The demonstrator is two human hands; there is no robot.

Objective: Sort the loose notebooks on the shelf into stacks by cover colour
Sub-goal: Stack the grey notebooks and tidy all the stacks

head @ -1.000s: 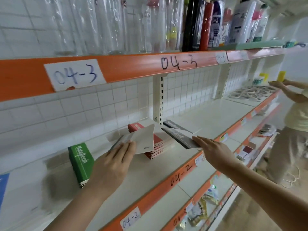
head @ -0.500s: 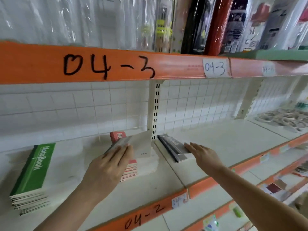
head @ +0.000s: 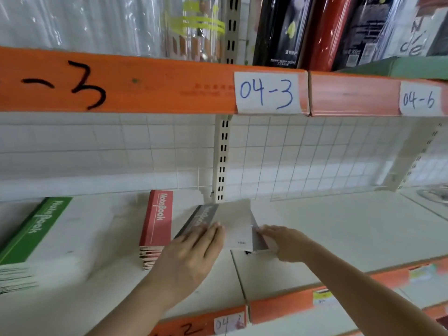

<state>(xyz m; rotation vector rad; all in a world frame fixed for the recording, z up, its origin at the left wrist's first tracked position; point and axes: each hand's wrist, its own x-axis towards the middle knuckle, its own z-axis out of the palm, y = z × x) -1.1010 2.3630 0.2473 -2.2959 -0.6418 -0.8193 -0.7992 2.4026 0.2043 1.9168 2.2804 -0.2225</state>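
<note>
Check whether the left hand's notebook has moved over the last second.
Yes. The notebook in the left hand went rightward, from above the red stack to past the upright, meeting the right hand.

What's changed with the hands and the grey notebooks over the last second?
The left hand carried its grey notebook rightward, off the red stack, over the grey stack steadied by the right hand. Red and green stack stayed put.

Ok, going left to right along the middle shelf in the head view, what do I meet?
Green notebook stack → red notebook stack → left hand → grey notebook held up → right hand → bare shelf.
</note>
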